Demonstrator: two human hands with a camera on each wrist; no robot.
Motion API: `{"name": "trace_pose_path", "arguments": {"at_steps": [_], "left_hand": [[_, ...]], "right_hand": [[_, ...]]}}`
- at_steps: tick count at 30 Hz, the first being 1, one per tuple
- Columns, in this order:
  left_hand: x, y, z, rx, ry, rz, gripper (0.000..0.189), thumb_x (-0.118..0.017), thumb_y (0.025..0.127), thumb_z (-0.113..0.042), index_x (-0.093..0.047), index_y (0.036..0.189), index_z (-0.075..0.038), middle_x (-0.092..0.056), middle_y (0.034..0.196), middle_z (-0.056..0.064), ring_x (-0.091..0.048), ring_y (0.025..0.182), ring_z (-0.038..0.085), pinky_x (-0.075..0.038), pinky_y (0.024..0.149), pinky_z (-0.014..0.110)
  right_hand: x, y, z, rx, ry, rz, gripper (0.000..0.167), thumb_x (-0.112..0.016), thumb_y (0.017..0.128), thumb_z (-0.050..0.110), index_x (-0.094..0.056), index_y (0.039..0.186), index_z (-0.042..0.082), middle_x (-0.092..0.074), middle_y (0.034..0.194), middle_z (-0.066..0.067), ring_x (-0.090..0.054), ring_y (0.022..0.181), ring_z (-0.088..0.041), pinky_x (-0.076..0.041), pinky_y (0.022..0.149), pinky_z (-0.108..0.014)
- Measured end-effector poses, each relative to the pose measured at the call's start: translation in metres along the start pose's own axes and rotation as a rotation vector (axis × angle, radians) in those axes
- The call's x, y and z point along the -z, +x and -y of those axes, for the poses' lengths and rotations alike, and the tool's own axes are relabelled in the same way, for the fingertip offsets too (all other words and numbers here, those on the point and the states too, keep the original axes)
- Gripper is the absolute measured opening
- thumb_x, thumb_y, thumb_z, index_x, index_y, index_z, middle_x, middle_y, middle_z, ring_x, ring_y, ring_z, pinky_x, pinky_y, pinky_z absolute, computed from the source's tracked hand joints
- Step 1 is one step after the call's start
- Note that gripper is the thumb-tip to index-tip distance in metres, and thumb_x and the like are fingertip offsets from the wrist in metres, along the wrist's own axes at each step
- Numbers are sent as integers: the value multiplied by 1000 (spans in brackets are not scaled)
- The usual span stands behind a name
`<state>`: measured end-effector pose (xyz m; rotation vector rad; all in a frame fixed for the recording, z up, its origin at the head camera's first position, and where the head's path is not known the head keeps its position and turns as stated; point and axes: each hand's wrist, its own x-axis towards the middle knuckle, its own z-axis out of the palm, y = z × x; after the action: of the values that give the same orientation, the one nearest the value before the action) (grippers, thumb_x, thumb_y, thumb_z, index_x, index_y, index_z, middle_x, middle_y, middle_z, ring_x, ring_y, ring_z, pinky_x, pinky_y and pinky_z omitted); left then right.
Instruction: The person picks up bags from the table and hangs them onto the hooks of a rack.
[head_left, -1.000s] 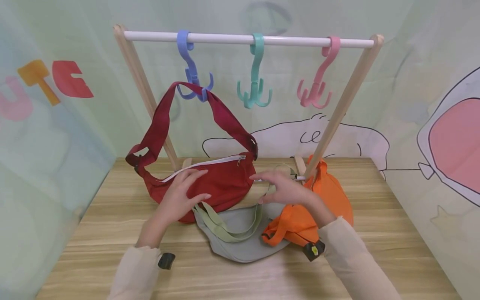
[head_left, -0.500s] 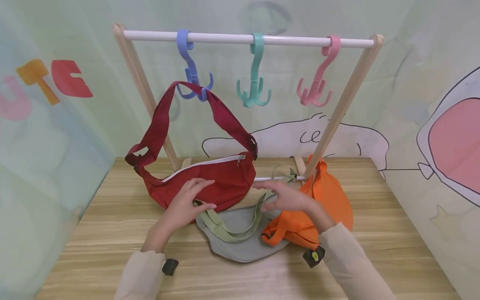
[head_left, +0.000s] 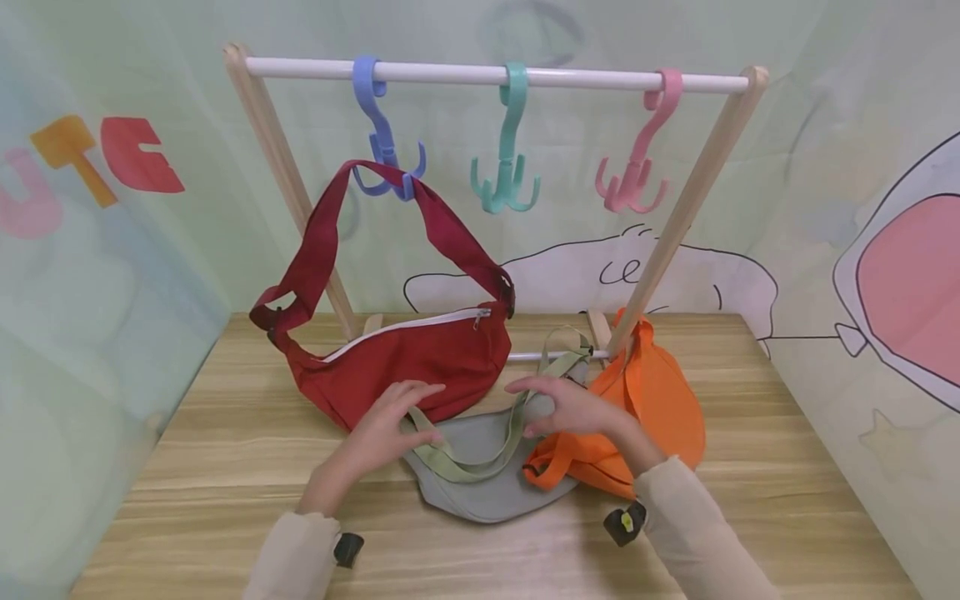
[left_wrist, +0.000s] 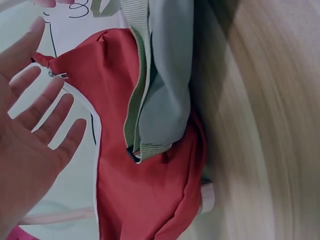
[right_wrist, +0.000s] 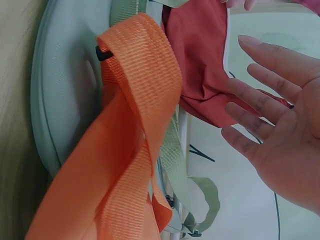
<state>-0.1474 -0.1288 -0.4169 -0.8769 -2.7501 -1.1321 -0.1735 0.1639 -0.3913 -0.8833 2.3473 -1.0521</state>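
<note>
My left hand (head_left: 382, 429) hovers over the left end of a grey waist bag (head_left: 480, 498), fingers spread and holding nothing. Above the bag's right part is my right hand (head_left: 573, 408), also with relaxed, parted fingers. In the left wrist view, palm and fingers stand apart from the grey bag (left_wrist: 167, 100). The bag's pale green strap (head_left: 468, 475) loops between both hands. Behind them a red waist bag (head_left: 427, 358) hangs by its strap from a blue hook (head_left: 381, 137), its body low at the table. An orange waist bag (head_left: 667, 400) lies at right, partly over the grey one.
A white rod (head_left: 442, 73) on wooden legs (head_left: 688, 204) spans the back. A teal hook (head_left: 508, 167) and a pink hook (head_left: 636, 171) hang from it with nothing on them. Below is a wood-grain table (head_left: 187, 500); printed cloth walls enclose it.
My left hand has moved right and slightly down, from the red bag toward the grey bag. My right hand has dropped slightly. The bags look still.
</note>
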Motion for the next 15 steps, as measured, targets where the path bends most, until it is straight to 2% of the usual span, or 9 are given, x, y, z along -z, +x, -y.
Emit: {"name": "trace_pose_path", "arguments": {"at_steps": [7,15], "left_hand": [[-8,-1,1,-27,-47,55,61,-78,71,-20,-53,125,-5,-52,120,10,-43,113,29,-38,90,49],[-18,0,-2,-26,-62,157,63,-76,73,-25,-51,128,-6,-55,118,10,-48,110,25,-38,89,50]], "right_hand": [[-6,2,-2,14,-75,3,59,-71,79,12,-46,130,1,-48,132,-11,-42,120,-34,-33,97,-49],[-16,5,-7,35,-37,33,57,-71,78,10,-47,128,-2,-49,130,-13,-43,119,-33,-33,97,-48]]}}
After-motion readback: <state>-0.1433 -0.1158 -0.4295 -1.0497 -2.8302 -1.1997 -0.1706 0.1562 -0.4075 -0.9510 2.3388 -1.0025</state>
